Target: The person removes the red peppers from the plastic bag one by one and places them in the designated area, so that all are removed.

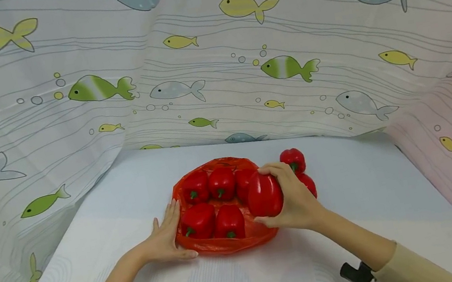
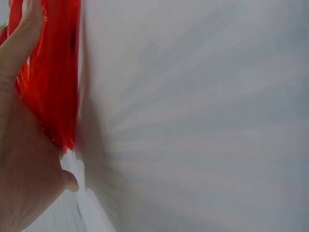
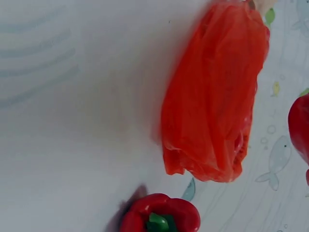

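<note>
A red plastic bag [image 1: 233, 246] lies on the table with its top spread wide, and several red bell peppers [image 1: 222, 183] with green stems sit inside it. My left hand [image 1: 164, 240] rests along the bag's left side, fingers extended and thumb apart; in the left wrist view the palm faces the red plastic [image 2: 55, 72]. With thumb and fingers around it, my right hand [image 1: 295, 199] holds a red bell pepper [image 1: 265, 195] over the bag's right part. That pepper [image 3: 301, 128] shows only partly at the right wrist view's edge.
Just right of the bag, behind my right hand, are a red bell pepper [image 1: 293, 160] and another one [image 1: 308, 184] partly hidden by the hand. The white table [image 1: 354, 199] meets a fish-patterned sheet [image 1: 212, 62] at the back and sides.
</note>
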`<move>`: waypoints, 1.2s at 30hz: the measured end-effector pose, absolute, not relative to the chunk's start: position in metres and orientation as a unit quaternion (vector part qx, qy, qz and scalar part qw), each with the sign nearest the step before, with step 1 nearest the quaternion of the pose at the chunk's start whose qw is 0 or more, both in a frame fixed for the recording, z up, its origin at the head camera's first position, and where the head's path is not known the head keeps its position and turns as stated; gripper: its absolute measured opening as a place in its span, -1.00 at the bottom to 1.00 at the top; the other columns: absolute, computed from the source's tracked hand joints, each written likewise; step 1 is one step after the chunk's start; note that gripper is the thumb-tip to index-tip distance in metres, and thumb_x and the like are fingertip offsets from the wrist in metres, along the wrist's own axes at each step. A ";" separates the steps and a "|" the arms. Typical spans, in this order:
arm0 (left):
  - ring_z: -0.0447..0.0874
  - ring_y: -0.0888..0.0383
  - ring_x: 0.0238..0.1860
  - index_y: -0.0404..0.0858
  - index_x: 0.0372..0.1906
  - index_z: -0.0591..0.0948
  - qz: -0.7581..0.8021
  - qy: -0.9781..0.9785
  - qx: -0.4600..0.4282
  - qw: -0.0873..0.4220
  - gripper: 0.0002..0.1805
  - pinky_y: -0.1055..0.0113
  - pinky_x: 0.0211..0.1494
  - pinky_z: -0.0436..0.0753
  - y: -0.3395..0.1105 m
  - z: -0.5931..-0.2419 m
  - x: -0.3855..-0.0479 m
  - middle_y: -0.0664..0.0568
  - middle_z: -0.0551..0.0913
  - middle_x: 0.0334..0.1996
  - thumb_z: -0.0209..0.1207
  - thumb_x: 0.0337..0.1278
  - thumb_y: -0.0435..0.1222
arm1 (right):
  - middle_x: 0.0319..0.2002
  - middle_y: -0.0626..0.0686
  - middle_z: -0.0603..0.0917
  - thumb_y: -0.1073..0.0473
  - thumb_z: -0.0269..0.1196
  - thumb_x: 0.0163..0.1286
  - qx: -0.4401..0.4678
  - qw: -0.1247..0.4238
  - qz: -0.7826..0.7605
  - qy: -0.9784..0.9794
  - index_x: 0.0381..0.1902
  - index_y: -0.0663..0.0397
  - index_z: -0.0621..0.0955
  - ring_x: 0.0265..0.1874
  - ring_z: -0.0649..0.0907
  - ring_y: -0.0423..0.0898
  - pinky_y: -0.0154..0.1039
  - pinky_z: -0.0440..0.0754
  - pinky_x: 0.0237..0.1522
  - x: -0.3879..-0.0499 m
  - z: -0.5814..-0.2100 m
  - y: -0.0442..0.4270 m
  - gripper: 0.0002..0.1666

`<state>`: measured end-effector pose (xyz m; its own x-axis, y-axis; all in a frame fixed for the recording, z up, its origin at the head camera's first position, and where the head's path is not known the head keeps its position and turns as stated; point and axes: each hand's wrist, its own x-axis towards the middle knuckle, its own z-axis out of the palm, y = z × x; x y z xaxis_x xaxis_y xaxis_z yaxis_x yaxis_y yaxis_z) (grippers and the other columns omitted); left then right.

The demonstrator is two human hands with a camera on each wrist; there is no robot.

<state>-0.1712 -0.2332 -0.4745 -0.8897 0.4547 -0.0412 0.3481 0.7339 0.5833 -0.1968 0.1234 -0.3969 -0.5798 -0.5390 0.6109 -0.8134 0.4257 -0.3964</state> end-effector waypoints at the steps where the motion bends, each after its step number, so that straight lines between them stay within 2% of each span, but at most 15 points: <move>1: -0.49 -0.32 0.46 -0.53 0.44 -0.30 0.294 0.927 0.216 0.092 0.45 -0.51 0.19 -0.40 -0.233 -0.475 -0.171 -0.40 -0.38 0.47 0.43 -0.22 0.14 | 0.20 0.08 0.39 0.07 0.65 -0.31 0.413 0.202 0.344 -0.819 0.24 0.14 0.27 0.24 0.35 -0.05 -0.06 0.65 -0.07 -0.196 -0.395 0.124 0.16; 21: -0.48 -0.32 0.46 -0.53 0.44 -0.30 0.298 0.925 0.218 0.092 0.45 -0.51 0.20 -0.39 -0.232 -0.471 -0.171 -0.40 -0.38 0.47 0.43 -0.23 0.13 | 0.18 0.20 0.39 0.19 0.65 -0.44 0.424 0.273 0.332 -0.797 0.20 0.33 0.30 0.24 0.36 0.06 0.05 0.66 -0.14 -0.191 -0.378 0.158 0.19; 30: -0.48 -0.32 0.46 -0.52 0.45 -0.31 0.298 0.925 0.215 0.095 0.46 -0.50 0.20 -0.39 -0.232 -0.469 -0.171 -0.41 -0.36 0.47 0.44 -0.24 0.14 | 0.21 0.19 0.36 0.22 0.67 -0.46 0.403 0.261 0.326 -0.814 0.24 0.30 0.28 0.24 0.34 0.04 0.04 0.67 -0.15 -0.185 -0.373 0.169 0.25; 36: -0.47 -0.32 0.46 -0.53 0.45 -0.29 0.295 0.927 0.213 0.095 0.45 -0.50 0.21 -0.39 -0.231 -0.469 -0.171 -0.41 -0.35 0.47 0.43 -0.25 0.14 | 0.20 0.20 0.38 0.21 0.67 -0.50 0.403 0.273 0.314 -0.815 0.22 0.34 0.30 0.23 0.35 0.04 0.04 0.67 -0.17 -0.184 -0.373 0.176 0.25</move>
